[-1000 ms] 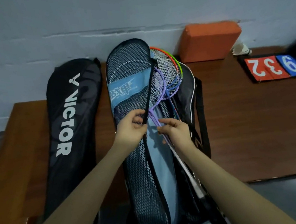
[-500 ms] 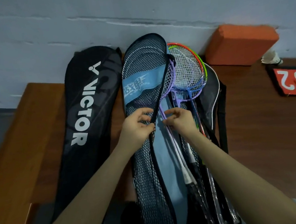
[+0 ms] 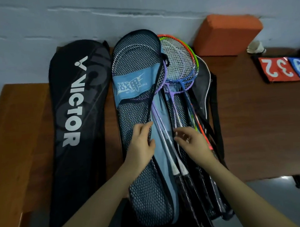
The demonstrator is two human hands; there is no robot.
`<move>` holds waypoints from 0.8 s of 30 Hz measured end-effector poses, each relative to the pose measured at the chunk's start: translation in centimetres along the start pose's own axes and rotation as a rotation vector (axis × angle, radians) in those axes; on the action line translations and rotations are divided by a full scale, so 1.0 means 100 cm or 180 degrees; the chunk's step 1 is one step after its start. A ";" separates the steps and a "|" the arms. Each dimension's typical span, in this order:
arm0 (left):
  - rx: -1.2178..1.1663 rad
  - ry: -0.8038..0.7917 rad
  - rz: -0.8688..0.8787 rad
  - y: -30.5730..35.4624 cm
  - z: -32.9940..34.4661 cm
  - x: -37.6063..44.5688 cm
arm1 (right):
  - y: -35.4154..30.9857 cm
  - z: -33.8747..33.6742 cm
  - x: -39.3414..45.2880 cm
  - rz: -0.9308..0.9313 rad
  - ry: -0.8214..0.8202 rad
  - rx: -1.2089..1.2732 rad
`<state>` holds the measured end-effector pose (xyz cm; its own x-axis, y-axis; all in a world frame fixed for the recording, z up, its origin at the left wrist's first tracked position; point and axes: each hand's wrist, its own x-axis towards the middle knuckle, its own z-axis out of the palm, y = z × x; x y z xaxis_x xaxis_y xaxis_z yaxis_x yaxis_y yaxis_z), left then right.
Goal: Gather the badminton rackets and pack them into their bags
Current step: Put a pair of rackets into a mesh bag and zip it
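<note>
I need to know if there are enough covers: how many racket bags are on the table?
3: the black VICTOR bag on the left, the blue mesh bag in the middle, and a dark bag under the loose rackets on the right. More may lie hidden underneath.

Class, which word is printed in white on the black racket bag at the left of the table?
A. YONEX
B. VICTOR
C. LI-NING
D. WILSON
B: the black racket bag at the left of the table shows VICTOR in white letters along its length.

Head view, close, downward onto table [image 3: 257, 120]
</note>
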<state>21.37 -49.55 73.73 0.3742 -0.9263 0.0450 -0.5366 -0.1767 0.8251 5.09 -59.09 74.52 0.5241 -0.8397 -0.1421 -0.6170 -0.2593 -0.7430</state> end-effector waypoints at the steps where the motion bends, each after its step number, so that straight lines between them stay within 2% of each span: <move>1: 0.0095 -0.0029 0.0027 0.000 0.004 -0.008 | 0.005 -0.001 -0.011 0.0009 0.0018 -0.0047; 4: 0.0303 0.0062 -0.0036 0.006 0.017 -0.035 | 0.018 -0.004 -0.039 0.0110 -0.0008 -0.0205; 7: 0.0449 0.0098 -0.0234 0.016 0.029 -0.062 | 0.026 -0.005 -0.065 0.0188 -0.0266 -0.0489; 12: 0.0313 0.0151 -0.0550 0.020 0.041 -0.088 | 0.028 -0.005 -0.089 0.0157 -0.0613 -0.0574; 15: 0.0348 0.0285 -0.0476 0.026 0.043 -0.090 | 0.027 -0.006 -0.087 0.0224 -0.0624 -0.0212; 19: 0.0625 0.0441 -0.0468 0.030 0.047 -0.095 | 0.021 -0.003 -0.080 0.0422 -0.0486 0.0831; 22: 0.1119 0.0227 -0.0637 0.022 0.054 -0.104 | 0.020 0.003 -0.077 0.0487 -0.0445 0.0947; 24: 0.1168 0.0029 -0.0730 0.019 0.060 -0.107 | 0.020 0.004 -0.079 0.0585 -0.0416 0.1015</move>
<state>11.85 -41.96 71.42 0.5209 -0.8465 -0.1100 -0.6715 -0.4859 0.5594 -0.06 -52.83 73.86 0.5048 -0.7852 -0.3586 -0.5048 0.0685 -0.8605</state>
